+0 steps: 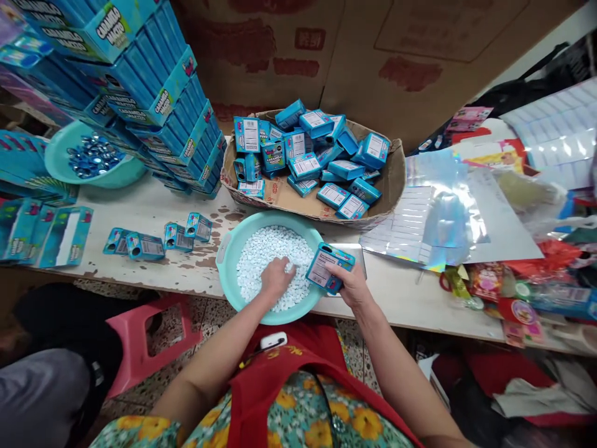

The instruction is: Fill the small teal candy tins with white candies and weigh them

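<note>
Even, fairly cool indoor light fills the scene, its source out of view, and falls brightest on the pale tabletop [401, 292] and the white pieces [261, 249], whose details wash together. The large cardboard panel [354, 62] stands dimmer, and the space below the table sinks into shadow. Glossy sheets [450, 208] throw glare and rainbow streaks — foil pieces [96, 158] glint too. The middle is reasonably sharp; toward the edges, wide-angle stretching bends shapes, and the person [41, 398] at lower left is blurred.
</note>
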